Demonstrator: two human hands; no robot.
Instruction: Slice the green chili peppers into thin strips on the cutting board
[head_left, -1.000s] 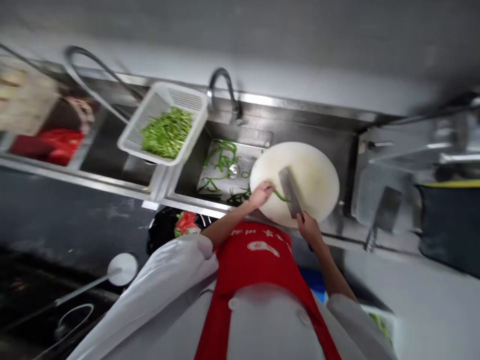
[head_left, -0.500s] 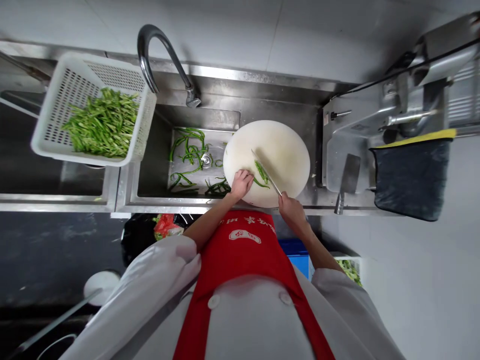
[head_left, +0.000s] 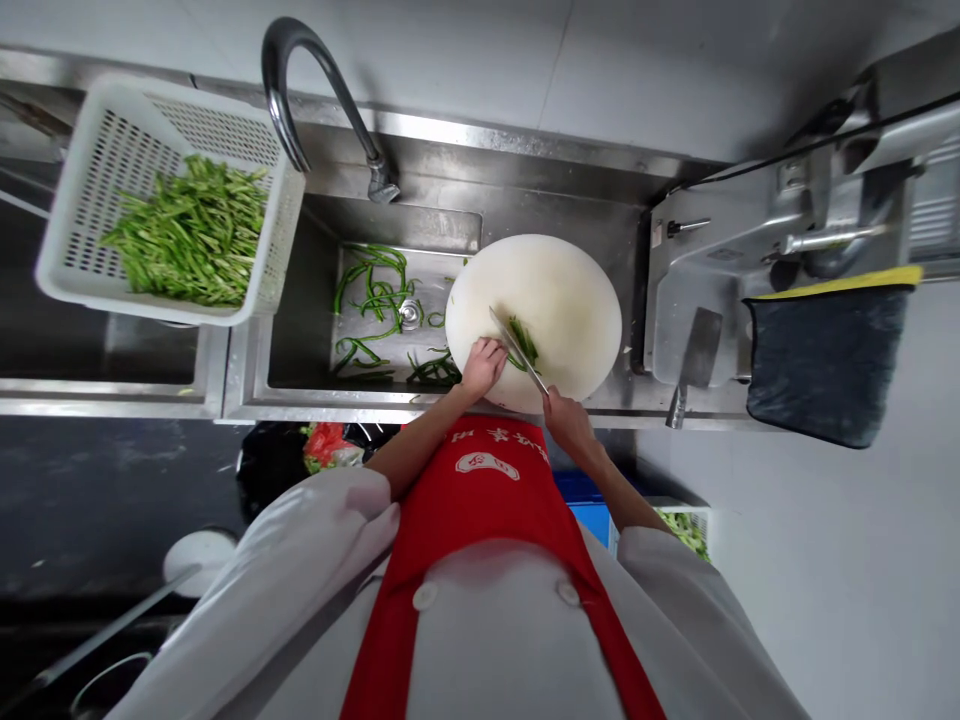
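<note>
My right hand [head_left: 568, 420] is wrapped round the handle of a kitchen knife [head_left: 519, 350]. The blade slants up and left across the round white cutting board [head_left: 577, 320], close beside my left fingertips. My left hand [head_left: 484, 366] rests on the board with bent fingers, pressing on a long green chili pepper [head_left: 516, 363] that is mostly hidden by the fingers and blade. To the right of the blade lies a small heap of cut green pepper pieces [head_left: 525, 340].
Whole green peppers [head_left: 382, 290] lie in the sink [head_left: 307, 300] left of the board. A white basket [head_left: 64, 270] of sliced peppers stands further left, near a curved faucet [head_left: 277, 80]. At right are a cleaver [head_left: 701, 350] and a dark cloth [head_left: 825, 360].
The knife has shifted left, from the right side of the cut pieces to beside my left fingers. My left hand stays nearly in place. The whole view has shifted slightly.
</note>
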